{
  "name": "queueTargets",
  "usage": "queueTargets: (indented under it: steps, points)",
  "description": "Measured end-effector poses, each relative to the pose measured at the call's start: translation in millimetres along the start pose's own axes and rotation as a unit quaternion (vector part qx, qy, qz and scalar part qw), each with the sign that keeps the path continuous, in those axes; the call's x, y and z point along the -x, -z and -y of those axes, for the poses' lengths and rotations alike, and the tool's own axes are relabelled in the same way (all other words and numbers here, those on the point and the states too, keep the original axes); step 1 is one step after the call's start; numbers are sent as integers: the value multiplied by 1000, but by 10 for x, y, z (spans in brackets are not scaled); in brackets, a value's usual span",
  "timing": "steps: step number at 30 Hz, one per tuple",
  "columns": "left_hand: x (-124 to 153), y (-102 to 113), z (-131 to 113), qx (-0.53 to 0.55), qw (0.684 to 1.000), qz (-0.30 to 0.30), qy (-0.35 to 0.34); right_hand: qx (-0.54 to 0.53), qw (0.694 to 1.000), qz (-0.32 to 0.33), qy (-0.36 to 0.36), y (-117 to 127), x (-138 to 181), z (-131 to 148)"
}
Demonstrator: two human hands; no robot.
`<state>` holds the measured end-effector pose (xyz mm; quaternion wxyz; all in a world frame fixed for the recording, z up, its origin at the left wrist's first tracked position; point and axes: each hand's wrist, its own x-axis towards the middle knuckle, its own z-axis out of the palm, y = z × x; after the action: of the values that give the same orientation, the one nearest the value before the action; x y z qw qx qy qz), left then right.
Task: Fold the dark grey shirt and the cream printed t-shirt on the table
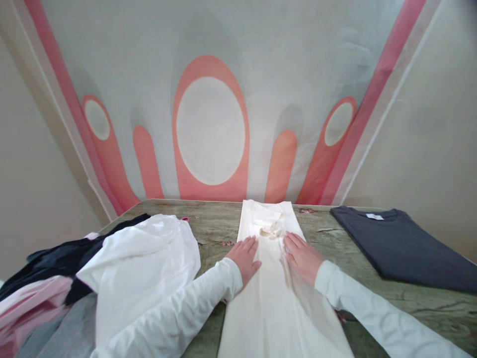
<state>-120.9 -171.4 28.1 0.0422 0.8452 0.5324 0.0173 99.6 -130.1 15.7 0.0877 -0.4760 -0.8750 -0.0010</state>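
Observation:
A cream garment [266, 308] lies in a long narrow fold down the middle of the wooden table [212, 226], its far end reaching the table's back edge. My left hand [245, 257] rests flat on its left side, fingers stretched out. My right hand [302, 257] lies flat on its right side, fingers also extended. Both hands hold nothing and sit just short of a small crumpled drawstring or tie [271, 230] on the garment. Both arms wear white long sleeves.
A heap of clothes [93, 278] in white, black, pink and grey covers the table's left part. A folded dark grey T-shirt [402, 246] lies at the right. A wall hanging [210, 132] with pink oval shapes stands behind the table.

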Motion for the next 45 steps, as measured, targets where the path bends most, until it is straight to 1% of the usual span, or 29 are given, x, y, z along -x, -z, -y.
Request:
queueTargets:
  steps: [3,5,10,17,22,29,33,35,38,41,45]
  points:
    - [-105,-77,24,6,999,-24,-20,1,1000,18,-11,-226,-20,-28]
    - [-106,-121,21,4,999,-36,-30,3,1000,28,-8,-285,11,-23]
    - [-65,-123,6,-3,999,-41,-35,4,999,45,-13,-276,35,-25]
    - [-42,-113,-29,-18,999,-32,-31,5,999,49,-22,-270,55,4]
    - [-14,-139,-86,-33,999,-17,-8,7,998,52,-19,-282,77,17]
    - [18,-158,-106,-23,1000,-16,-6,5,999,46,-16,-308,94,23]
    - [-6,-158,40,2,1000,-27,-8,2,999,52,-16,-276,97,38]
    - [-36,-160,166,11,999,-33,19,0,998,55,-17,-258,100,38]
    - [-89,-177,365,8,996,-35,84,-11,998,58,-18,-240,98,2]
    - [-132,-210,512,1,991,-36,127,-15,997,64,-47,-243,67,-102]
    - [-158,-242,584,-8,990,-39,136,0,993,65,-95,-297,-6,-326]
